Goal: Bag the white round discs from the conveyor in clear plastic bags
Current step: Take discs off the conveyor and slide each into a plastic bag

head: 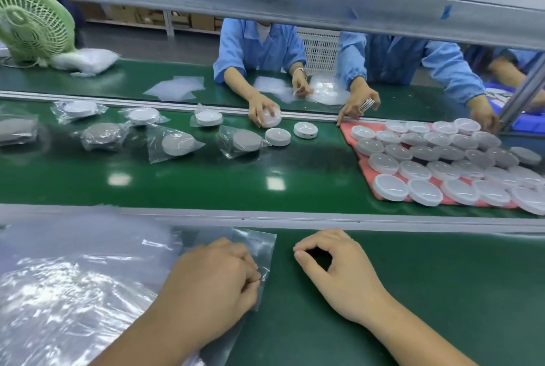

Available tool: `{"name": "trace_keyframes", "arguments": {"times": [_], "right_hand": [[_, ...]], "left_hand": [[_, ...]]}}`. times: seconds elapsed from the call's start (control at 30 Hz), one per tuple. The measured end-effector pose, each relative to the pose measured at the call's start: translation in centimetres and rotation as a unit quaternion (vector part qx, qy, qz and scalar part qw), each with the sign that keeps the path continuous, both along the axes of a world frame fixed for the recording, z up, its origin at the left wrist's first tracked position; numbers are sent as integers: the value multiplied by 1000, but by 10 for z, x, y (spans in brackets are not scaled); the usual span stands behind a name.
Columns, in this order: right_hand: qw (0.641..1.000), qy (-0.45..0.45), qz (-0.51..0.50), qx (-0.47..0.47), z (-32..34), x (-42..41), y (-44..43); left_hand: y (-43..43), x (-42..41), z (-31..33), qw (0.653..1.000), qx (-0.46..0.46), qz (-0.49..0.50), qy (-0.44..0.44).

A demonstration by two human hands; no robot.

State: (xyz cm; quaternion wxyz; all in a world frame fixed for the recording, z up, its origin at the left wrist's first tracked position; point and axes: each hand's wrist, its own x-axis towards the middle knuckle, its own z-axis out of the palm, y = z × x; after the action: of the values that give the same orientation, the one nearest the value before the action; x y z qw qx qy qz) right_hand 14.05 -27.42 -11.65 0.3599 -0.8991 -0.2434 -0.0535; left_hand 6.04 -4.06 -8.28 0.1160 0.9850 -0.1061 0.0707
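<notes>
- At the near left of your bench, the pile of bags (pixel 73 277) lies loose and glossy. Sheets like these tend to cling, so check that you lift only one.
- On the belt (pixel 206 183) beyond the pile, the bagged discs (pixel 177 144) lie spaced apart. Set yours down with the same spacing.
- Your left hand (pixel 215 274) rests on a single bag (pixel 259 244) lying flat on the bench, fingers curled and pinching the film near its right edge. I cannot tell whether the mouth is open. Rub the two layers apart there before you reach for anything.
- Two loose discs (pixel 277 137) sit at the far side of the belt, just beside another worker's hand. Leave those alone.
- Your right hand (pixel 333 271) lies on the bench, well clear of the bag, fingers curled with thumb near forefinger and holding nothing. It is free to fetch a disc.
- On the pink cloth (pixel 363 162) at the right of the belt, the unbagged discs (pixel 390 187) lie crowded and overlapping. Take one from the near row by its rim, and slide it in flat while the left hand holds the mouth wide.
</notes>
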Motion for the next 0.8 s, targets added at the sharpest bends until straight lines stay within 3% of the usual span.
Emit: {"name": "trace_keyframes", "arguments": {"times": [0.8], "right_hand": [[999, 24, -32, 6, -2, -3, -4]], "left_hand": [[-7, -5, -1, 999, -30, 20, -10]]}}
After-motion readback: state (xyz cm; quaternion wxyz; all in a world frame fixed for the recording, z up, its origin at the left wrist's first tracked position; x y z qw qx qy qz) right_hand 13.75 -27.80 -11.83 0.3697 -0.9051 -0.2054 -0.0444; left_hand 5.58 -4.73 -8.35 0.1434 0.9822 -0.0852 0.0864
